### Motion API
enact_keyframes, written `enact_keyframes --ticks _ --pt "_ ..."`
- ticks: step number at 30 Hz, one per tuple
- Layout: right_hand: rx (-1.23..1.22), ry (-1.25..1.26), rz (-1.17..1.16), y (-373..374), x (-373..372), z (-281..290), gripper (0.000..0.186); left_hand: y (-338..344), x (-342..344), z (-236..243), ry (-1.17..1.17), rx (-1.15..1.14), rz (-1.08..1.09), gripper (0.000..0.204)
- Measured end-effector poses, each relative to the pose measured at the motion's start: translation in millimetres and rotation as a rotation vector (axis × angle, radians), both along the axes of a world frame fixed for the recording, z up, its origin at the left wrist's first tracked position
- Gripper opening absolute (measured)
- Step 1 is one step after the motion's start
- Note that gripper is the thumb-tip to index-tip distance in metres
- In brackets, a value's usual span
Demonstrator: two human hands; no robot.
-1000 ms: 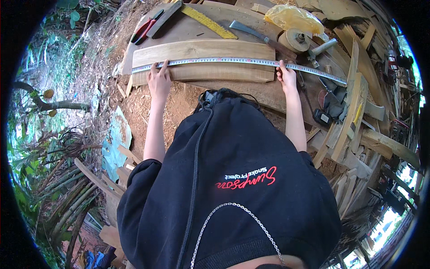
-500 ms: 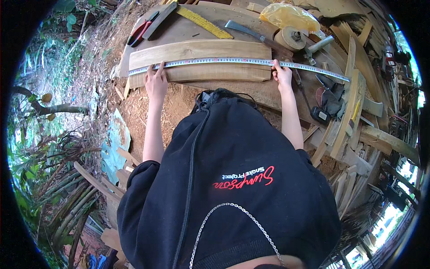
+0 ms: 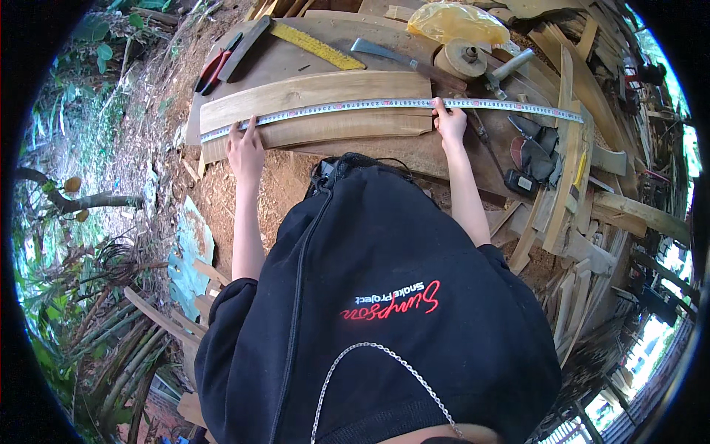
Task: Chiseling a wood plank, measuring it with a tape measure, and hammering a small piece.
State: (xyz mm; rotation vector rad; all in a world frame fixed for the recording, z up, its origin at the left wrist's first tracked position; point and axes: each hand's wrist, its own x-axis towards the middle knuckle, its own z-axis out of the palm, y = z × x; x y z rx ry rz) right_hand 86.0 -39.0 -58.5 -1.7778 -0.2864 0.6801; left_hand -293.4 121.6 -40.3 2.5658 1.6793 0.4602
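A long white tape measure blade (image 3: 347, 106) runs lengthwise over a broad, slightly curved pale wooden board (image 3: 318, 84) and on past its right end. Near the board's left end, my left hand (image 3: 246, 153) has its index and middle fingers stretched out and apart, pressing the blade down on the wood. My right hand (image 3: 450, 123) is closed, pinching the blade between thumb and fingers at the board's right edge. The board rests on a larger brown wooden work surface (image 3: 347, 153).
Beyond the board lie red-handled pliers (image 3: 217, 66), a yellow ruler (image 3: 316, 46), a chisel (image 3: 399, 59), a round wooden mallet head (image 3: 462, 56), a hammer (image 3: 510, 72) and a yellow plastic bag (image 3: 458, 24). At right are a dark glove (image 3: 543, 152), a black tape case (image 3: 521, 182) and stacked timber (image 3: 569, 177).
The whole view has shifted, so the board, tools and hands appear slightly further left. Both hands keep their places on the tape blade.
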Motion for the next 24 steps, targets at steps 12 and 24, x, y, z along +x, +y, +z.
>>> enact_keyframes --ticks 12,24 --pt "-0.169 -0.54 -0.024 1 -2 -20 0.031 2 1 1 -0.022 -0.062 0.032 0.039" --pt "-0.225 -0.82 -0.011 3 -20 3 0.034 -1 0 0 -0.002 -0.028 0.022 0.044"
